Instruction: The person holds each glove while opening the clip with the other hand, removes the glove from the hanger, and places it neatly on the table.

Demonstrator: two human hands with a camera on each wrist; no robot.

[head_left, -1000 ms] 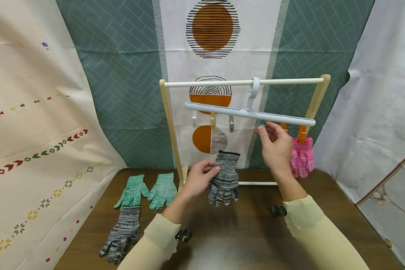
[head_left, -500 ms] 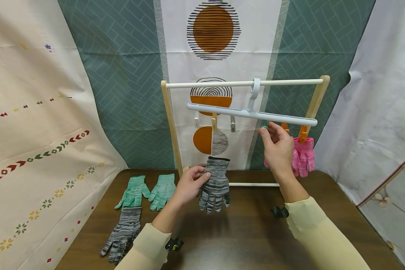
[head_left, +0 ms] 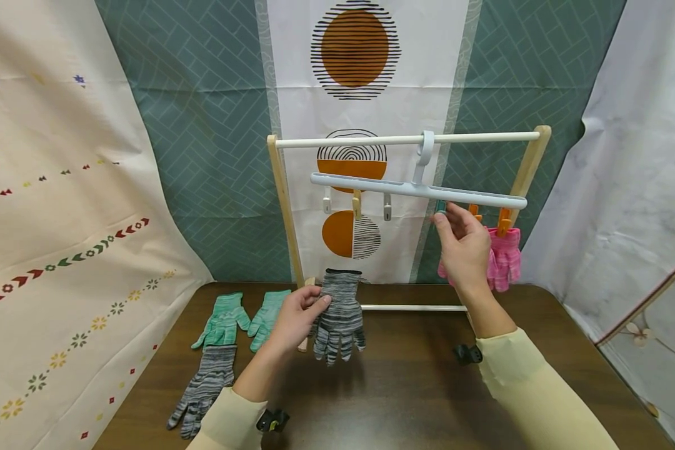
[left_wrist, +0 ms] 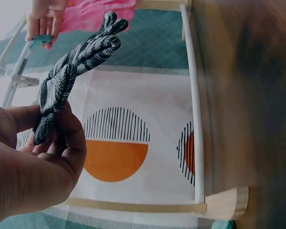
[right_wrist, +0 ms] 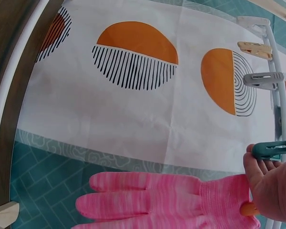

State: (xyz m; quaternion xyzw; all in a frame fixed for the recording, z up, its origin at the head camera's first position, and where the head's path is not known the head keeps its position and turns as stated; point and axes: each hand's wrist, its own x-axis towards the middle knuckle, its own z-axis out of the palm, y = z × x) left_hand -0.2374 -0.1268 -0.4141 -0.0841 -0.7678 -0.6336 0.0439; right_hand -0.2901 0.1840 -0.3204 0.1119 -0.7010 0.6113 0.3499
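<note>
The left hand (head_left: pixel 297 315) pinches a grey glove (head_left: pixel 342 315) by its side, below the right hand (head_left: pixel 468 250), which pinches a teal clip (right_wrist: pixel 269 150).

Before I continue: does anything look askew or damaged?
The hanger tilts, its right end lower than its left. The pink gloves hang on that side, and the right hand pinches a green clip there; either may be weighing it down. No damage stands out.
</note>
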